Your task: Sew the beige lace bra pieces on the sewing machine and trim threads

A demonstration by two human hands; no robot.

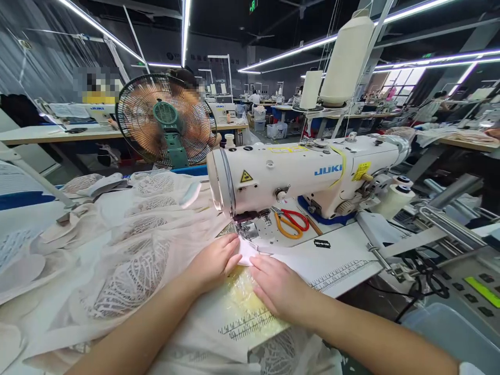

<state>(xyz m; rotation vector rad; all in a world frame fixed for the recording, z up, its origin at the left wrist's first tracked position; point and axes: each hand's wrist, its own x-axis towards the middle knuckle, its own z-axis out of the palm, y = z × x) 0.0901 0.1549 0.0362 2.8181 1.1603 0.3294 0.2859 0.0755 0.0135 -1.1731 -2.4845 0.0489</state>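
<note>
A small white fabric piece (246, 251) lies at the needle area of the white sewing machine (273, 172). My left hand (214, 260) presses its left side close to the presser foot (247, 229), fingers together. On the near right edge, my right hand (277, 284) pinches the same piece between thumb and fingers. Beneath my hands is a yellow patch under clear plastic (244, 294) on the machine table. Pale lace fabric (133, 276) spreads to the left of my left hand.
Red-and-orange-handled scissors (291, 223) and a razor blade (322, 243) rest right of the needle. A large fan (166, 120) stands behind the table. Thread cones (347, 57) rise above the machine. A metal tube rack (449, 224) stands at right.
</note>
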